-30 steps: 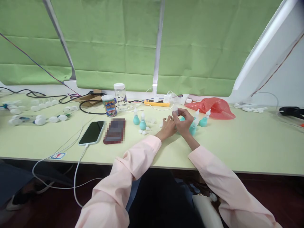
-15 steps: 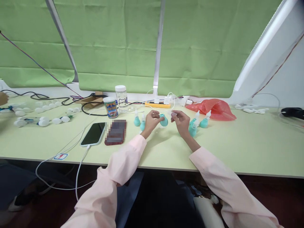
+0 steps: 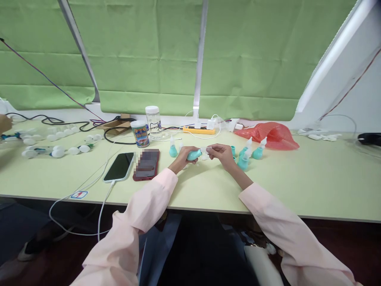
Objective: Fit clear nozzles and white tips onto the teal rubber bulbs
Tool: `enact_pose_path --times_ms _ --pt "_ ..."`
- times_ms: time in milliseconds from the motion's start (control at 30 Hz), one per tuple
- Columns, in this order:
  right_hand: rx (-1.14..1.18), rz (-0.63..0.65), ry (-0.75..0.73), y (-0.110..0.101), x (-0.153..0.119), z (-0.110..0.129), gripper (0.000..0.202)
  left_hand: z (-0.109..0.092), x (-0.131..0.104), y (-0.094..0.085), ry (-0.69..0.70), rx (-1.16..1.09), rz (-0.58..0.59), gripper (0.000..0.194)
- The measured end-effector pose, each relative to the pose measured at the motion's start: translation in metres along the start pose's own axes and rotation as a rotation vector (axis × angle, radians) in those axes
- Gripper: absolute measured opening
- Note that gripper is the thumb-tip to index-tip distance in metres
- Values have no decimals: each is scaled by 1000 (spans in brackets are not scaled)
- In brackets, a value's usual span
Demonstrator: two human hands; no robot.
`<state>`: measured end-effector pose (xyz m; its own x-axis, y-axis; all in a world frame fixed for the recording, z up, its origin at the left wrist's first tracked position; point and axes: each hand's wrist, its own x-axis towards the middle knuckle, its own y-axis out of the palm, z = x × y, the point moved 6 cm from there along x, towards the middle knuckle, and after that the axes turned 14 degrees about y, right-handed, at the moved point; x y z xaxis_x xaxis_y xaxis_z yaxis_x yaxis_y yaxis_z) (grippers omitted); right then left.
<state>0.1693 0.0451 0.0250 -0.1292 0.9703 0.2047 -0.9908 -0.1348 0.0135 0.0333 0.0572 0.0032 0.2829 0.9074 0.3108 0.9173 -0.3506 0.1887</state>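
Note:
A teal squeeze bulb (image 3: 194,155) lies on its side in my left hand (image 3: 183,156), its neck facing right. My right hand (image 3: 219,152) pinches a small clear plastic piece (image 3: 204,150) against the bulb's neck; whether it sits inside the neck I cannot tell. Just right of my right hand stand several teal bulbs, among them a bulb with a clear pointed nozzle (image 3: 243,159) and another nozzled bulb (image 3: 259,149). Beyond my left hand is one more bulb with a nozzle (image 3: 173,147), with a further one partly hidden by the hand.
Two phones lie to the left, a white-edged phone (image 3: 119,167) on a cable and a red-cased phone (image 3: 146,165). Behind them stand a printed cup (image 3: 139,134) and a clear jar (image 3: 153,123). A yellow power strip (image 3: 199,130) and a red plastic bag (image 3: 269,136) are at the back.
My left hand has tipped the bulb from roughly upright onto its side, neck to the right. The right hand has brought the clear piece left to the bulb's neck.

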Motion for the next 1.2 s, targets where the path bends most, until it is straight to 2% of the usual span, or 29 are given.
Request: enact_pose_path --times_ms 133,333,433,567,667,767,967,1200 --pt "-99 47 -62 4 -2 5 25 0 -3 -3 1 12 5 25" --pt "-229 72 -107 3 0 -1 28 -1 -4 -9 5 92 -7 28" --pt "-323 72 -180 6 -4 1 26 2 -4 -12 -7 159 -4 31" --pt "-445 44 -309 10 -12 7 21 3 -7 -14 -35 257 33 38" --pt "-473 28 -342 9 -13 9 19 2 -10 -12 -53 265 106 38" --pt "-454 54 -272 6 -8 4 22 0 -11 -11 -41 314 155 45" --pt "-313 166 8 6 0 -12 27 -3 -9 -10 58 390 162 43" --pt "-296 319 166 9 0 -20 27 -4 -10 -6 129 511 213 43"
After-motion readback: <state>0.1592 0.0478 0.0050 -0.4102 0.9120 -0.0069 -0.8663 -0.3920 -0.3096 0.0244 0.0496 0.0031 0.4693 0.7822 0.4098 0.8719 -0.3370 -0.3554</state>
